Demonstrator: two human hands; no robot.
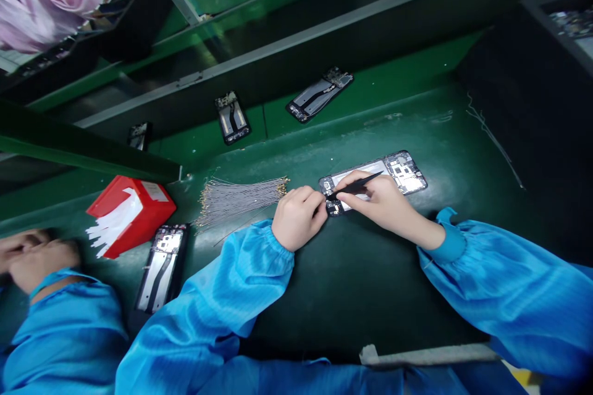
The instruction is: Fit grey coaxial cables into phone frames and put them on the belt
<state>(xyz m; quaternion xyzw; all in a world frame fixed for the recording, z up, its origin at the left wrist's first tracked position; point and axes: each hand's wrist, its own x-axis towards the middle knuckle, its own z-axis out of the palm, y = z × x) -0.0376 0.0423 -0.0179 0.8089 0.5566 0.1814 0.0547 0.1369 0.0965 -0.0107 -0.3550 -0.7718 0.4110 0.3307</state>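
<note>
An opened phone (406,171) with its circuit board and pale inner plate bare lies slantwise on the green bench in front of me. My right hand (382,202) is closed on black tweezers (359,184), whose tip points down at the phone's left end. My left hand (300,217) is closed at that same end, fingers curled against the phone's edge; anything it pinches is hidden. Just left of it lies a bundle of thin grey cables (243,197) with gold-coloured ends.
A red box (157,207) of white strips and another opened phone (160,268) lie to the left. Two opened phones (232,118) (319,95) rest behind. A dark bin (523,92) stands right. A co-worker's hands (44,256) are at far left; a pink-sleeved person (50,0) sits opposite.
</note>
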